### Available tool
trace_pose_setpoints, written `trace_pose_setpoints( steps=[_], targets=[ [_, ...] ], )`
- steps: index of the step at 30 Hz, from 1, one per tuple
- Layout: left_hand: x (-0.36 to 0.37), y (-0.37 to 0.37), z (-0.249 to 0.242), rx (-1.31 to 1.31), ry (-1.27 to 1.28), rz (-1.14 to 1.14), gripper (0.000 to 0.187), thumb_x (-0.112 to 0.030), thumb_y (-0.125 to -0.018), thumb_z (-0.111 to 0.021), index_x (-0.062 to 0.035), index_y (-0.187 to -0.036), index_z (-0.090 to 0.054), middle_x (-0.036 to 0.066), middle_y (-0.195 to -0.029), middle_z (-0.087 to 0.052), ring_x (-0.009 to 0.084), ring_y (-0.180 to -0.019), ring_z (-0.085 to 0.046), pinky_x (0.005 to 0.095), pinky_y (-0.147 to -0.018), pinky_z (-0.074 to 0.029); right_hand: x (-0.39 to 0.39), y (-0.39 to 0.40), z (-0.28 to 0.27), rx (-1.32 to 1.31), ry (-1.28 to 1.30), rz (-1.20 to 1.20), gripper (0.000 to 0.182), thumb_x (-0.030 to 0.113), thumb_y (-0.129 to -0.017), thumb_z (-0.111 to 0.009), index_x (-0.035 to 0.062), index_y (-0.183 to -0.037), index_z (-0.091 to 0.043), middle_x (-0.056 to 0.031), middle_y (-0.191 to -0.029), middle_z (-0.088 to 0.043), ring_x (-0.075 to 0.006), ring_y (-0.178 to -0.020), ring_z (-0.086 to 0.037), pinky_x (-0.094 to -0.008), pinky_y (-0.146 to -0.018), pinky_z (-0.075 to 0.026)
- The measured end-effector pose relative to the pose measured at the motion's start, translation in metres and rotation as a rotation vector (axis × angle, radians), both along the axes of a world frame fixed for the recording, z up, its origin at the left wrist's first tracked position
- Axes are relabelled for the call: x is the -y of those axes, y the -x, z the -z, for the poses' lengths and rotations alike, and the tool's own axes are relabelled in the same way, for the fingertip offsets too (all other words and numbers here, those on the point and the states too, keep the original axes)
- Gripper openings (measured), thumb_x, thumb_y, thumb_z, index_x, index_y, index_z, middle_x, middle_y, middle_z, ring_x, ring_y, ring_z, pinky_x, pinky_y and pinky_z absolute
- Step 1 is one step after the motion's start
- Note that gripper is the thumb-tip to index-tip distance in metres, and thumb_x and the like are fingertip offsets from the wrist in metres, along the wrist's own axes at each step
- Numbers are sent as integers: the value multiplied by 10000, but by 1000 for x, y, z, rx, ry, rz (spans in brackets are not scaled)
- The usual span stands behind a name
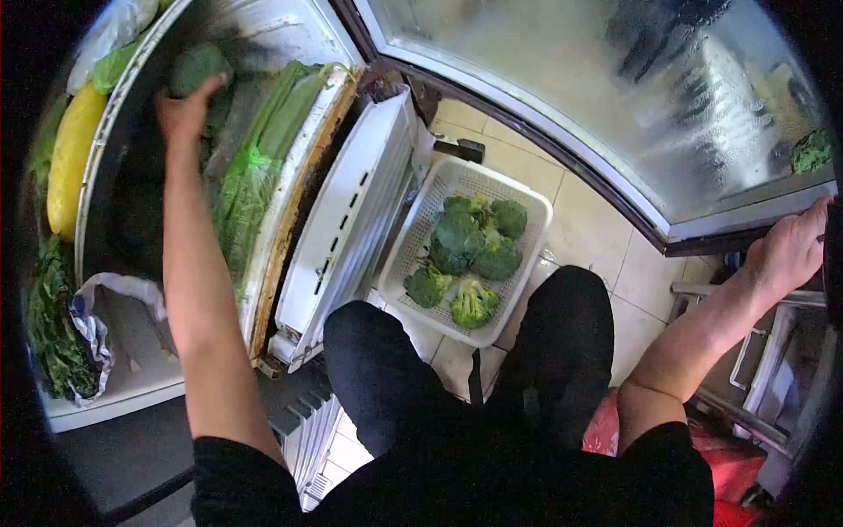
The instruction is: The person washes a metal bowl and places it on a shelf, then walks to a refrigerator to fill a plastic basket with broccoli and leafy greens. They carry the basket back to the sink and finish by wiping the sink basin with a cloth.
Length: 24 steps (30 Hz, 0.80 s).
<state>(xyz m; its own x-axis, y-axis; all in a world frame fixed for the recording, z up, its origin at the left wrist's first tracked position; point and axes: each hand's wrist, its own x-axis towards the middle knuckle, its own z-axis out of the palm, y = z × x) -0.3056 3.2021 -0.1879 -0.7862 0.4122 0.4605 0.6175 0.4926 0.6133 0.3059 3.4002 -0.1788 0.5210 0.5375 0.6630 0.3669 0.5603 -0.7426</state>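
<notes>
My left hand (187, 110) reaches deep into the refrigerator at the left, its fingers curled against a dark green broccoli head (200, 68). A bundle of long green leafy stalks (268, 149), partly in clear wrap, lies just right of that forearm. On the far right, my right hand (790, 246) is closed at the lower corner of the fogged glass door (544, 97), which stands swung out. Several more broccoli heads (474, 233) sit in a white perforated plastic basket (536, 202) on the floor between my knees.
A yellow elongated vegetable (75, 162) and leafy greens (57, 321) line the refrigerator's left side. A crumpled bag (92, 329) lies near its front. Behind my right forearm stands a metal rack (746, 413), with something red (729, 465) below. The floor is tiled (597, 237).
</notes>
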Motion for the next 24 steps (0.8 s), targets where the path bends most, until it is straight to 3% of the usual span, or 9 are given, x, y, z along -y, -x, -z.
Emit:
trace_pose_setpoints(
  steps=[3,5,10,13,15,17,18,21,24],
  targets=[
    [13,-121,-30,110,-60,207,755,-260,-587,-872,65,-1181,-538,149,-1093,-650,267,-962,-634,360,-882,-495,-5,-8,5,-39,41,22,448,319,-938,-569,-99,-1090,-628,-113,-988,-655,-198,-798,-578,-330,-728,-487],
    [19,-200,-18,171,149,448,725,-235,-566,-846,41,-1168,-551,141,-1078,-643,244,-966,-622,360,-881,-492,-9,-13,7,-31,18,0,439,315,-928,-586,-94,-1081,-632,-108,-968,-654,-191,-784,-575,-328,-714,-486],
    [21,-296,114,325,956,807,897,-416,-589,-831,-43,-1314,-457,231,-1104,-650,402,-1024,-627,462,-926,-476,-6,-9,7,45,71,-22,654,490,-913,-501,-97,-1198,-534,-209,-1108,-580,-260,-949,-559,-374,-809,-494],
    [31,-286,165,316,1040,767,813,-363,-614,-831,-77,-1282,-464,257,-1096,-630,415,-1024,-616,493,-897,-486,6,4,-4,150,108,-19,824,625,-909,-425,-103,-1294,-458,-287,-1228,-524,-318,-1083,-550,-409,-891,-501],
    [31,-267,145,370,671,751,698,-314,-685,-801,-77,-1265,-496,218,-1110,-642,356,-1001,-636,464,-878,-500,13,9,-12,234,100,-45,937,714,-907,-374,-107,-1357,-408,-340,-1309,-487,-356,-1172,-543,-433,-946,-505],
    [33,-230,109,113,340,642,592,-289,-725,-787,-77,-1223,-547,168,-1109,-657,271,-935,-654,401,-839,-518,14,7,-12,287,89,-113,924,703,-910,-395,-102,-1363,-418,-318,-1332,-483,-347,-1187,-528,-421,-970,-478],
    [34,-209,72,214,268,491,517,-286,-744,-783,-57,-1168,-598,124,-1080,-675,199,-857,-652,340,-790,-524,19,14,-11,266,47,-112,912,699,-909,-407,-97,-1354,-436,-307,-1336,-486,-335,-1182,-531,-416,-972,-472],
    [59,-87,24,-151,64,99,391,-297,-795,-752,-46,-1079,-654,88,-893,-716,215,-828,-679,336,-767,-532,18,16,-12,225,-49,-158,857,663,-923,-436,-84,-1340,-469,-280,-1352,-488,-305,-1184,-527,-393,-978,-457],
    [109,32,12,-413,158,-600,695,-413,-708,-798,-106,-1273,-534,155,-1284,-581,340,-1172,-557,444,-1004,-424,12,8,-10,245,-73,-215,818,620,-951,-427,-87,-1361,-441,-277,-1352,-487,-305,-1172,-529,-387,-981,-456]
  ],
)
